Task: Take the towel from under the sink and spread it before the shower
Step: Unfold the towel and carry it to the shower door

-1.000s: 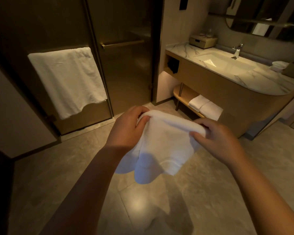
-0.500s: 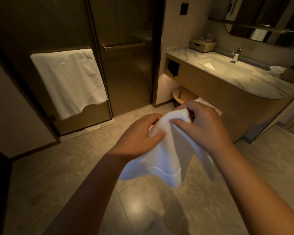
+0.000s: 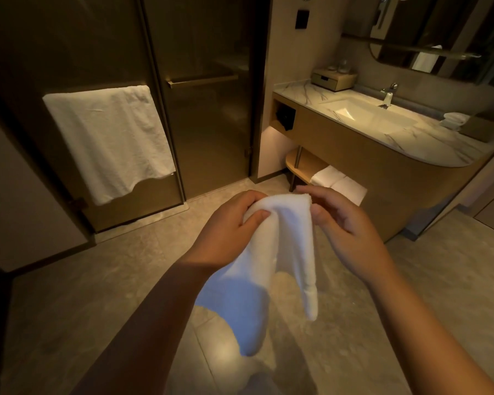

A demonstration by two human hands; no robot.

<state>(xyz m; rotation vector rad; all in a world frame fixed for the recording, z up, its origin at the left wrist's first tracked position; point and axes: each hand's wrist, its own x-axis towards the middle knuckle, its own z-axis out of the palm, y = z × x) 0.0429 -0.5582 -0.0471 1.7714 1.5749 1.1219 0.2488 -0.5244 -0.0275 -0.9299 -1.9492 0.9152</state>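
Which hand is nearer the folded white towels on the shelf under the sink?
Right. The right hand sits just below the folded white towels; the left hand is further left.

Hanging towel (image 3: 109, 141) on glass door, faucet (image 3: 388, 95), mirror (image 3: 439, 32)

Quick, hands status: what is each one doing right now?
Left hand: closed, pinching the top edge of the white towel.
Right hand: fingers curled beside the towel's top corner, touching it; a firm grip cannot be told.
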